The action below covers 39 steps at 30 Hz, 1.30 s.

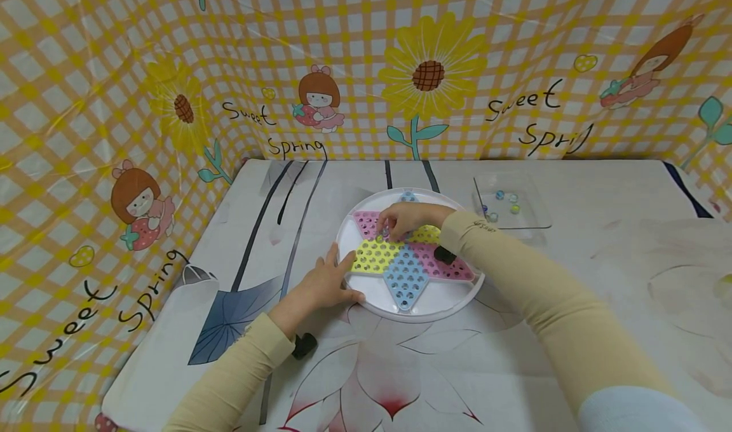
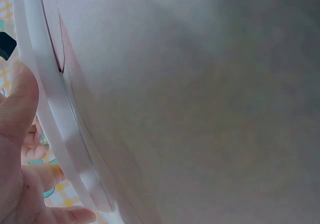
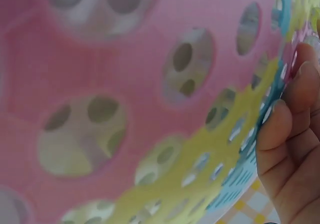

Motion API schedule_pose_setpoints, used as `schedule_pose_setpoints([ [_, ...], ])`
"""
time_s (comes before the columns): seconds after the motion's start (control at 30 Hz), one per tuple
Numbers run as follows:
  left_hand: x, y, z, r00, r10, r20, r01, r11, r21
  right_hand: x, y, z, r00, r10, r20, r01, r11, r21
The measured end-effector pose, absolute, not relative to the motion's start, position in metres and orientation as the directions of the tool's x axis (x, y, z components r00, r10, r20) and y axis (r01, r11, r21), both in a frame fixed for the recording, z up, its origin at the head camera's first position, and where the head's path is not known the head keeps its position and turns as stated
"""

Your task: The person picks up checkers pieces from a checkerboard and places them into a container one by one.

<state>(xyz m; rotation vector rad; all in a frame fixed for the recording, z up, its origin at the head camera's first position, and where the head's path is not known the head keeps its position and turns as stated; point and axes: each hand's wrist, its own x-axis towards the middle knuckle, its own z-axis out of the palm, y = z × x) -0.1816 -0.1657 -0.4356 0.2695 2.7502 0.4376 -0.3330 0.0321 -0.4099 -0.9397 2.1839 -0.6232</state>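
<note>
A round white Chinese checkers board (image 1: 443, 305) lies on the table, with a star of pink, yellow and blue sections full of holes. My right hand (image 1: 408, 219) is over the star's upper left part, fingers bent down, pinching a glass marble (image 1: 386, 231) at the fingertips. Another marble (image 1: 379, 238) sits on the board right beside those fingertips. In the right wrist view, the fingers (image 3: 275, 126) stand close over the holes. My left hand (image 1: 326, 283) rests at the board's left rim (image 2: 75, 154), its fingers and thumb spread along the edge.
To the right of the board stands a clear square tray (image 1: 532, 226) holding several glass marbles (image 1: 515, 209). A white cloth (image 1: 629, 279) with flower drawings covers the table. Behind and to the left hangs a yellow checked curtain (image 1: 366, 38). A dark wrist camera (image 1: 305, 346) sits by the left wrist.
</note>
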Motion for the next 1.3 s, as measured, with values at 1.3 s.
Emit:
schedule_pose_setpoints([
  [1.3,-0.182,-0.165,-0.437,-0.923,0.227,-0.311,0.121,0.937,0.327,-0.328,0.043,-0.404,-0.534,-0.794,-0.292,-0.396,0.54,-0.743],
])
